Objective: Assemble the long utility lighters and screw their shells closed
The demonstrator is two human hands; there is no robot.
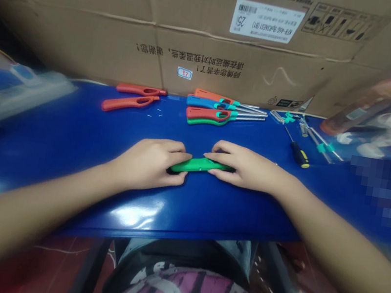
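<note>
We hold the green lighter body (198,165) low on the blue desk (71,136), one end in each grip. Left hand (148,161) curls closed round its left end. Right hand (246,167) is clamped on the right end, fingers on top. The two-end hold likely stops it rolling. Its middle shows bare between the hands. Lighters with metal nozzles (219,110), red handles (132,99) and a screwdriver (300,154) lie well behind, near the cardboard box (197,43).

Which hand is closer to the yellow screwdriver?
Right. The right hand rests close beside the screwdriver, not touching it. The left hand is farther off, at the other end of the green lighter both hands hold.
</note>
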